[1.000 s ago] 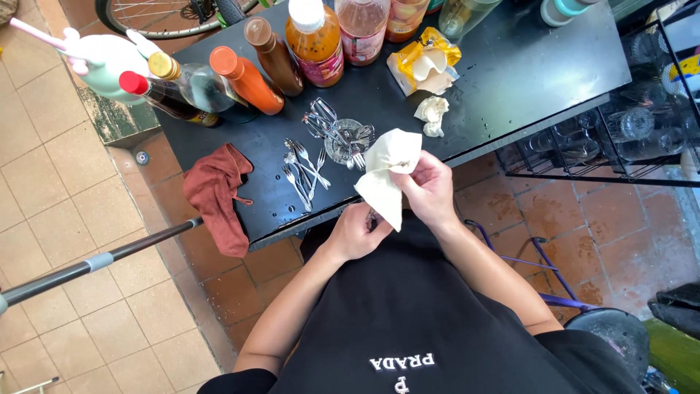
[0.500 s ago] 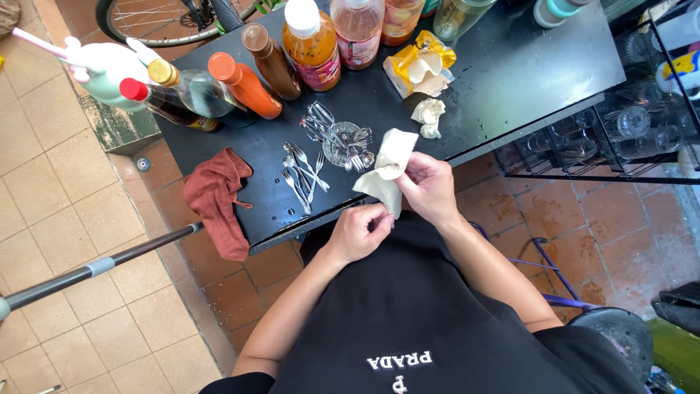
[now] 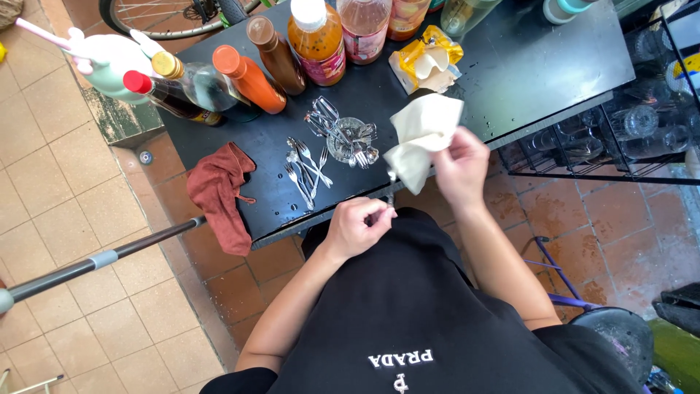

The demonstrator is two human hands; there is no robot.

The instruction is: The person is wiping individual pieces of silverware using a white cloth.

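1. Cutlery wiping is the work shown: the left hand [image 3: 357, 228] is closed around the handle end of a small metal utensil [image 3: 389, 197], held just in front of the black table [image 3: 510, 80] edge.
2. The right hand [image 3: 459, 166] grips a cream cloth [image 3: 419, 138], pinched over the utensil's upper end.
3. Best, I judge, to keep the handle steady and draw the cloth along its full length.
4. Forks [image 3: 306, 169] lie beside a glass dish [image 3: 348, 140].

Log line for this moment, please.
left hand: grips utensil handle | right hand: wipes it with white cloth | forks: on black table
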